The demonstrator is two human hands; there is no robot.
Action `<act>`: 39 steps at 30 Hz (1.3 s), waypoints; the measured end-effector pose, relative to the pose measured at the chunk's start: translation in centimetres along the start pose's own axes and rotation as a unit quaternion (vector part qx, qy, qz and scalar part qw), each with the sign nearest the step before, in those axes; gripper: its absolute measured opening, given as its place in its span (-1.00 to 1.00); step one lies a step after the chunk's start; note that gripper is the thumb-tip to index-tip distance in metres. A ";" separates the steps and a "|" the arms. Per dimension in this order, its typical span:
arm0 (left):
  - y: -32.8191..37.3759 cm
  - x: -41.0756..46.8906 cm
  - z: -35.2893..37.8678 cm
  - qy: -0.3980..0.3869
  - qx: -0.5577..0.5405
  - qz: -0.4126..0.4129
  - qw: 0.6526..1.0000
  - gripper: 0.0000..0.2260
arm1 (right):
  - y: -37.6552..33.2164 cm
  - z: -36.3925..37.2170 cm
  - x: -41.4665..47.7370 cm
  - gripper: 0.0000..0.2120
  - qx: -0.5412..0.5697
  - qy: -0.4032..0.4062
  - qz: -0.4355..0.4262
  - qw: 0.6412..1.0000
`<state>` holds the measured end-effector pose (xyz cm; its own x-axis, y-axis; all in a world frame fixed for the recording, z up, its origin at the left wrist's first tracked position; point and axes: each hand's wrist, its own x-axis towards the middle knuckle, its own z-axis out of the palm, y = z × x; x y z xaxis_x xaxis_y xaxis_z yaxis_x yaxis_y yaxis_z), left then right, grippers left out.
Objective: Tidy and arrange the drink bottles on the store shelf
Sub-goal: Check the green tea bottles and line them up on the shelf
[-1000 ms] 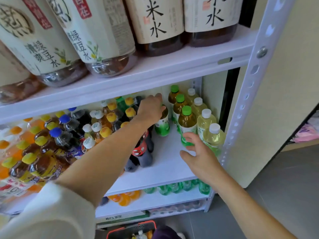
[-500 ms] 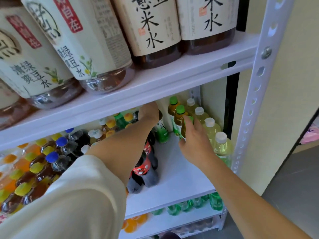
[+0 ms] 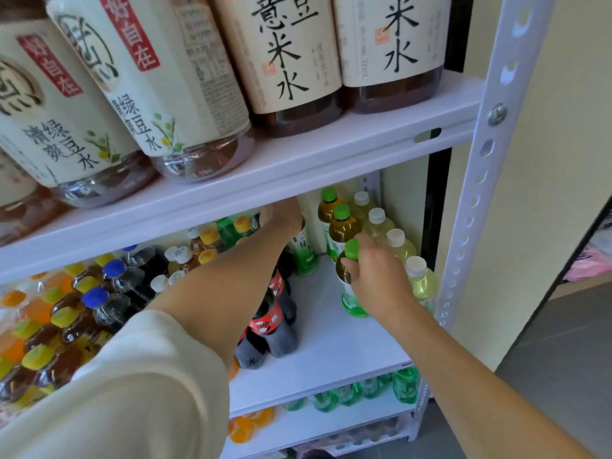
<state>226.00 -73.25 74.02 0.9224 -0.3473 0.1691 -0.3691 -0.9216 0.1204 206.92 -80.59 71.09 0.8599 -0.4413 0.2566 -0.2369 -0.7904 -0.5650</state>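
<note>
Fingers [image 3: 350, 271] of the right hand [image 3: 377, 276] are curled round the shoulder of a green-capped tea bottle [image 3: 351, 301], just below its cap. They hold it upright near the right end of the middle shelf [image 3: 331, 346]. The left hand [image 3: 281, 217] reaches deep under the upper shelf [image 3: 298, 154] and is cupped over the top of a green-label bottle [image 3: 304, 256], hiding its cap. Its fingers look closed on the bottle, though part of them is out of sight.

The step in hand seems to be bringing these two tea bottles into line with their own kind. Done well, the right-hand bottle stays upright and slides along the shelf rather than being lifted. It should end directly in front of the green-capped row [image 3: 341, 223], touching it, with the label facing out. The white-capped bottles [image 3: 395, 240] stand just beside the knuckles, so the wrist should stay tucked in to avoid knocking them. The left-hand bottle has bare shelf to cross. Its path should stay clear of the cola bottles [image 3: 275, 326] under the forearm.

The held bottle is slim clear plastic, with dark amber tea showing at the shoulder, a bright green wrap below and a matching green screw cap. It looks full, so it should stand steady once released.
</note>
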 end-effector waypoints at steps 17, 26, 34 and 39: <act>2.3 -25.2 -4.4 -0.061 -0.657 0.063 0.748 -0.69 | -1.3 -8.1 -5.4 -0.60 0.561 -0.145 -0.073 0.812; 3.0 -26.8 -5.2 0.002 -0.769 -0.088 0.633 -0.42 | 1.9 -5.7 -12.9 -0.28 0.509 -0.283 0.031 0.812; -1.1 -24.9 -8.9 -0.072 -0.858 -0.053 0.506 -0.62 | 0.0 -6.6 -14.7 -0.49 0.656 -0.302 0.131 0.680; -2.7 -24.7 -9.9 -0.080 -0.864 -0.044 0.496 -0.68 | -1.9 -5.8 -15.9 -0.44 0.686 -0.366 0.134 0.614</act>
<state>203.07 -60.46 79.20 0.8900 -0.4553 0.0253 0.2541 0.5412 0.8016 191.09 -74.51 72.60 0.9650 0.2290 -0.1275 -0.2422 0.5933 -0.7677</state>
